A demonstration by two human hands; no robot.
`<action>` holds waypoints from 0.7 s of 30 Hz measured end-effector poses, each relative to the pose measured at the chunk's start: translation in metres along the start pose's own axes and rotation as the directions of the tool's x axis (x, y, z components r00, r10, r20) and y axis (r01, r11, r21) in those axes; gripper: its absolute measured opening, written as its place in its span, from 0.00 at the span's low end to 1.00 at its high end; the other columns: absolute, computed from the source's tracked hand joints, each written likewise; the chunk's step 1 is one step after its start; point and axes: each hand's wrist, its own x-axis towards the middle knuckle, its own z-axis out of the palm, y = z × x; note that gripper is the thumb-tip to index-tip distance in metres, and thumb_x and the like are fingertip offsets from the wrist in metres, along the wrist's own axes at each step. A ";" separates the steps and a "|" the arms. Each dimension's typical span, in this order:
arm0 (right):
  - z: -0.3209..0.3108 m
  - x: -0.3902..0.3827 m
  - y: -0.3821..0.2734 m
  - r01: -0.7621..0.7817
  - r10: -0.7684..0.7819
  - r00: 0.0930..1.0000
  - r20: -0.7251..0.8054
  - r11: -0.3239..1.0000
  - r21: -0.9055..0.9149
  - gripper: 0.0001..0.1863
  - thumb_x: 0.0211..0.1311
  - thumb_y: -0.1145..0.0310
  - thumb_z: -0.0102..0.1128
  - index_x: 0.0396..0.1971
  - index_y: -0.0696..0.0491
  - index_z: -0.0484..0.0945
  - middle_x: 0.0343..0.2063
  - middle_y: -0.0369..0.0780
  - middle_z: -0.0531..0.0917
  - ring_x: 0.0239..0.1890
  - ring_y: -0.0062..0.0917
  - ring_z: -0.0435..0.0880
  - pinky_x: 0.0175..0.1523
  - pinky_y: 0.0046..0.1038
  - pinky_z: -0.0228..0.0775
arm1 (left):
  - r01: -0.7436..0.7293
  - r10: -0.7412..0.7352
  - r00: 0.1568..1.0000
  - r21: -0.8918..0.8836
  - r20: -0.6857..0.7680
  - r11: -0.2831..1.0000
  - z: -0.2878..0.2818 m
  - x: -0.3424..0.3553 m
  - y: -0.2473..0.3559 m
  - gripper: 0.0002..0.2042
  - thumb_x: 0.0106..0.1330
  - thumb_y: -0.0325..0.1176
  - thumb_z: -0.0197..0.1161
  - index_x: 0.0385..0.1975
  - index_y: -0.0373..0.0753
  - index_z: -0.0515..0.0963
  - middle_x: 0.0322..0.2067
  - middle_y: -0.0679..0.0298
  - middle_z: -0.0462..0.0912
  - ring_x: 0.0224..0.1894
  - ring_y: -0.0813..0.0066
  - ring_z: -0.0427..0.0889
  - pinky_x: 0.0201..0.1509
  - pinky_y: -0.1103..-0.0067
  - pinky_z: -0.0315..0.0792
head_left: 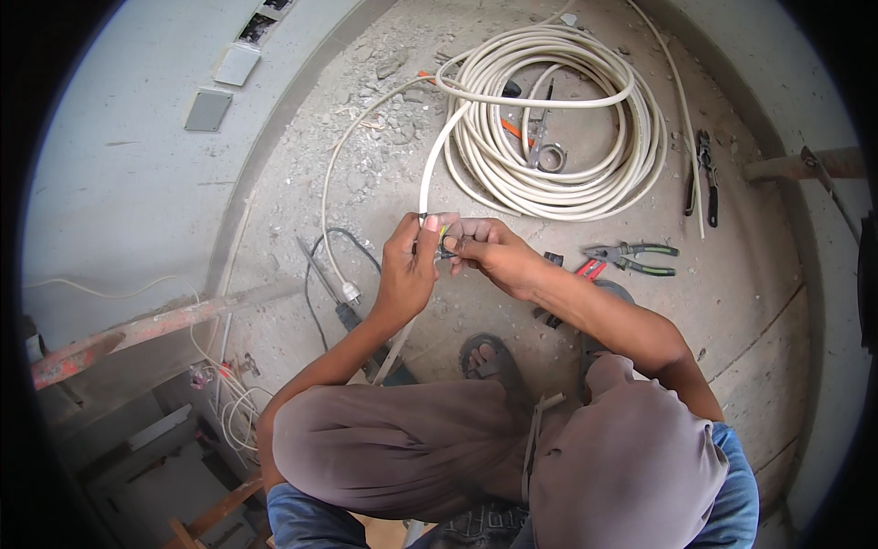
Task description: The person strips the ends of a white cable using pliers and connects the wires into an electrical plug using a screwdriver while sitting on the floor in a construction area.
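My left hand (412, 270) is closed on the white cable (428, 174), which runs from the coil above, at a short dark section. My right hand (494, 256) meets it, fingers pinched on thin dark and yellow-green wires (444, 231); their exact ends are hidden by my fingers. Right of my hands lie green-grey pliers (645, 265) and a red-handled tool (590, 268). Below my left hand a dark power tool (347, 316) with a long bit rests on the floor beside a white plug (350, 291).
A large cable coil (585, 197) lies ahead amid rubble (384, 119), with cutters (712, 192) to its right. A stained metal pole (119, 339) and loose wires (240, 412) are at left. Curved-looking walls (165, 165) border the floor. My sandalled foot (494, 366) is below.
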 end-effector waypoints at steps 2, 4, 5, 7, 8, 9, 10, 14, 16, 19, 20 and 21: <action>0.006 -0.003 -0.004 0.139 -0.154 0.987 -0.054 0.967 -0.212 0.06 0.65 0.69 0.58 0.37 0.55 0.78 0.27 0.31 0.77 0.32 0.15 0.73 0.36 0.22 0.66 | 0.012 -0.012 1.000 -0.017 -0.004 1.000 0.001 0.001 0.000 0.23 0.76 0.47 0.44 0.48 0.33 0.77 0.26 0.66 0.78 0.20 0.88 0.68 0.21 0.88 0.64; 0.007 -0.010 -0.011 0.177 -0.229 0.971 -0.073 0.887 -0.427 0.06 0.64 0.72 0.57 0.37 0.57 0.77 0.27 0.35 0.77 0.33 0.20 0.74 0.38 0.24 0.65 | 0.033 -0.033 0.999 -0.046 -0.008 0.998 0.002 0.002 -0.001 0.22 0.75 0.47 0.45 0.48 0.33 0.78 0.24 0.67 0.77 0.19 0.87 0.68 0.21 0.87 0.64; 0.008 -0.013 -0.015 0.188 -0.267 0.961 -0.076 0.828 -0.528 0.06 0.64 0.73 0.56 0.38 0.58 0.76 0.27 0.37 0.77 0.33 0.22 0.75 0.39 0.25 0.64 | 0.050 -0.050 0.999 -0.064 -0.007 0.997 0.003 0.003 -0.003 0.22 0.75 0.47 0.46 0.48 0.33 0.78 0.23 0.68 0.76 0.19 0.87 0.68 0.21 0.86 0.64; 0.014 -0.021 -0.027 0.434 -0.513 0.853 0.093 0.599 -0.673 0.05 0.62 0.76 0.55 0.37 0.58 0.76 0.29 0.39 0.76 0.35 0.29 0.74 0.40 0.28 0.64 | 0.070 -0.071 0.997 -0.090 -0.007 0.994 0.004 0.002 -0.003 0.21 0.75 0.46 0.46 0.47 0.34 0.79 0.21 0.69 0.74 0.17 0.87 0.68 0.20 0.85 0.64; 0.016 -0.024 -0.031 0.534 -0.606 0.771 0.193 0.451 -0.715 0.06 0.61 0.78 0.55 0.37 0.59 0.75 0.30 0.41 0.76 0.36 0.32 0.74 0.41 0.30 0.64 | 0.078 -0.079 0.997 -0.100 -0.006 0.992 0.005 0.002 -0.003 0.21 0.75 0.46 0.47 0.47 0.34 0.79 0.19 0.70 0.73 0.17 0.87 0.67 0.20 0.85 0.63; 0.014 -0.026 -0.032 0.614 -0.637 0.703 0.317 0.317 -0.723 0.10 0.52 0.80 0.59 0.36 0.57 0.75 0.34 0.41 0.75 0.39 0.36 0.73 0.42 0.32 0.64 | 0.088 -0.090 0.996 -0.107 -0.007 0.990 0.004 0.000 -0.003 0.21 0.75 0.46 0.47 0.46 0.34 0.80 0.18 0.70 0.72 0.16 0.87 0.66 0.20 0.85 0.62; 0.013 -0.030 -0.031 0.627 -0.607 0.683 0.407 0.201 -0.753 0.10 0.50 0.80 0.61 0.35 0.56 0.76 0.33 0.40 0.75 0.39 0.35 0.74 0.43 0.32 0.64 | 0.084 -0.086 0.996 -0.098 -0.018 0.992 0.003 -0.001 -0.002 0.21 0.75 0.46 0.47 0.46 0.35 0.80 0.17 0.70 0.72 0.16 0.87 0.66 0.19 0.85 0.62; 0.007 -0.040 -0.014 0.605 -0.524 0.644 0.557 -0.095 -0.790 0.14 0.43 0.79 0.65 0.35 0.54 0.77 0.33 0.37 0.77 0.40 0.32 0.76 0.44 0.32 0.64 | 0.094 -0.103 0.992 -0.126 -0.068 0.988 0.001 -0.002 -0.009 0.21 0.75 0.46 0.47 0.43 0.34 0.81 0.16 0.71 0.69 0.15 0.88 0.65 0.19 0.85 0.61; 0.003 -0.040 0.001 0.575 -0.562 0.637 0.527 -0.108 -0.811 0.17 0.42 0.78 0.65 0.37 0.54 0.78 0.34 0.37 0.77 0.40 0.31 0.76 0.44 0.31 0.64 | 0.087 -0.100 0.991 -0.143 -0.089 0.986 0.003 -0.001 -0.010 0.21 0.75 0.46 0.47 0.42 0.34 0.81 0.16 0.72 0.68 0.15 0.88 0.65 0.19 0.85 0.61; 0.008 -0.040 0.015 0.562 -0.646 0.618 0.448 -0.036 -0.827 0.17 0.45 0.75 0.65 0.40 0.55 0.79 0.34 0.38 0.78 0.38 0.31 0.76 0.44 0.30 0.64 | 0.054 -0.066 0.992 -0.116 -0.105 0.992 0.001 -0.001 -0.006 0.22 0.75 0.47 0.46 0.42 0.33 0.81 0.18 0.73 0.66 0.16 0.89 0.65 0.19 0.86 0.61; 0.011 -0.042 0.016 0.562 -0.666 0.617 0.420 0.000 -0.827 0.17 0.47 0.75 0.65 0.41 0.56 0.80 0.33 0.38 0.78 0.37 0.31 0.76 0.43 0.30 0.65 | 0.050 -0.061 0.993 -0.106 -0.102 0.993 -0.001 -0.001 -0.005 0.23 0.75 0.48 0.46 0.42 0.33 0.81 0.20 0.73 0.65 0.17 0.89 0.65 0.19 0.87 0.61; 0.013 -0.046 0.018 0.559 -0.683 0.619 0.387 0.037 -0.829 0.16 0.49 0.75 0.65 0.42 0.56 0.80 0.33 0.39 0.79 0.35 0.31 0.77 0.42 0.29 0.65 | 0.048 -0.058 0.994 -0.098 -0.094 0.994 -0.001 -0.002 -0.005 0.25 0.75 0.50 0.45 0.43 0.32 0.81 0.23 0.73 0.64 0.18 0.89 0.65 0.19 0.88 0.61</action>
